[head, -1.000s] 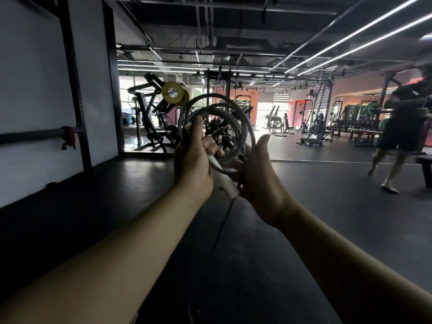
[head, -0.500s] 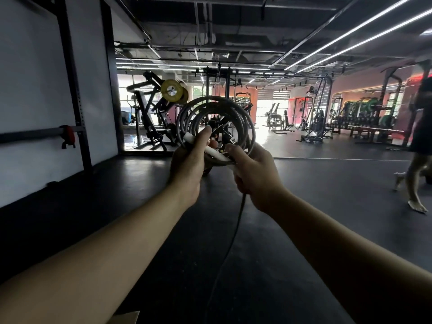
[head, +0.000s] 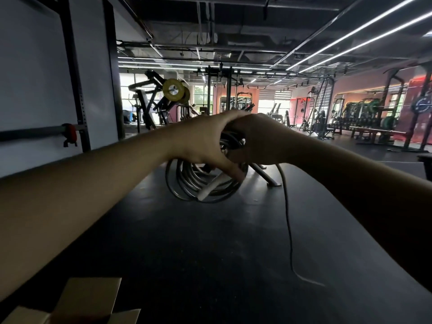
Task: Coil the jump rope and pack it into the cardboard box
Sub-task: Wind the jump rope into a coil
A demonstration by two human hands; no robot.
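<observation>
Both hands are gripping the jump rope at chest height: left hand clenched on the coil, right hand closing round the top. Coiling is nearly finishing; loose tail is trailing to the floor. Next: winding the tail in, then lowering to the cardboard box at the floor's near-left edge. Gym machines are standing behind.
</observation>
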